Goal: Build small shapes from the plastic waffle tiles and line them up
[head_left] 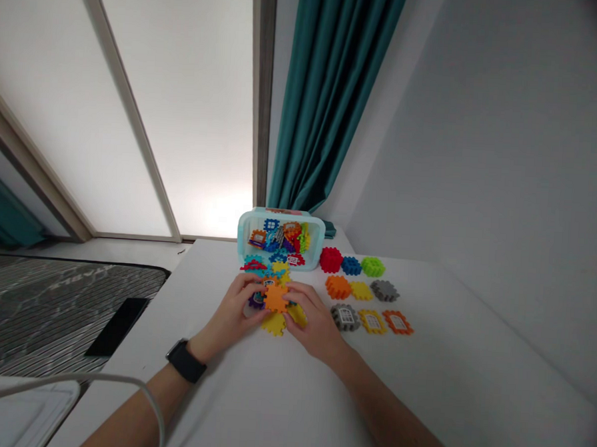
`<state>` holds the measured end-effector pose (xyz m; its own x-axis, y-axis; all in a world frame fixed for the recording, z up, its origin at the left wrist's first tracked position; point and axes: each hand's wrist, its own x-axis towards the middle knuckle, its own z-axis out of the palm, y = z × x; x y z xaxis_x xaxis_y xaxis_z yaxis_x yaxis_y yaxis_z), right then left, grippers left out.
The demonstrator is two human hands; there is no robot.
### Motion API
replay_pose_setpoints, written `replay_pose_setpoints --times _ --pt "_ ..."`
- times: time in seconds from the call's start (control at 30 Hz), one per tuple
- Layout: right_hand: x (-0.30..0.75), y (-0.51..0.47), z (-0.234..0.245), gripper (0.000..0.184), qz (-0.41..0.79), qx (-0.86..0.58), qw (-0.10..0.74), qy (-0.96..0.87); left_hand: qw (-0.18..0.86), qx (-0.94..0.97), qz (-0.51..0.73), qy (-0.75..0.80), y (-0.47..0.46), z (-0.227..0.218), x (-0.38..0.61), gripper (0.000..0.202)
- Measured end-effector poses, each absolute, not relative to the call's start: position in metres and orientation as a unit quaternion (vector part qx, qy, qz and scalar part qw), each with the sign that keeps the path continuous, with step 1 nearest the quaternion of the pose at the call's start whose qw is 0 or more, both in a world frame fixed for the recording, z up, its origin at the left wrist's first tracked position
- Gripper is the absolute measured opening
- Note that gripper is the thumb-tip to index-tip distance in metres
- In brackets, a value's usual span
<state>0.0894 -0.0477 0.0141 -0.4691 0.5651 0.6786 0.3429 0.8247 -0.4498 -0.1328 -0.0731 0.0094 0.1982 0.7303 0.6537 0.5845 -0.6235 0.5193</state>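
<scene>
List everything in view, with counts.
Tub: one, pale blue, far table edge, full of mixed pieces
Laid-out pieces: nine, mixed colours, three rows right of the hands
Loose pieces: several, mixed colours, around the hands
Orange piece: one, orange, between the hands
Table: one, white, under all these
Curtain: one, teal, behind the tub
Mat: one, grey striped, left of the table
Cable: one, white, lower left
Watch: one, black, left wrist
Left hand: on the orange piece
Right hand: on the orange piece

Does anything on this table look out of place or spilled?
Yes: colourful plastic gear-shaped pieces lie in a loose jumble between the light-blue bin and the left hand and right hand, looking spilled beside the tidy rows of pieces.
</scene>
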Motion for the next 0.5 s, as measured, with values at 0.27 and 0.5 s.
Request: replay_pose_setpoints --times 0.27,0.5 --pt "0.089 -0.0474 0.0099 0.034 0.121 -0.286 0.411 -0.857 0.071 0.778 0.455 0.428 -0.071 0.0083 -0.1352 0.026" --pt "0.0899 -0.046 0.0096 0.031 0.127 -0.286 0.399 -0.862 0.061 0.777 0.454 0.432 -0.0694 0.0075 -0.1395 0.018"
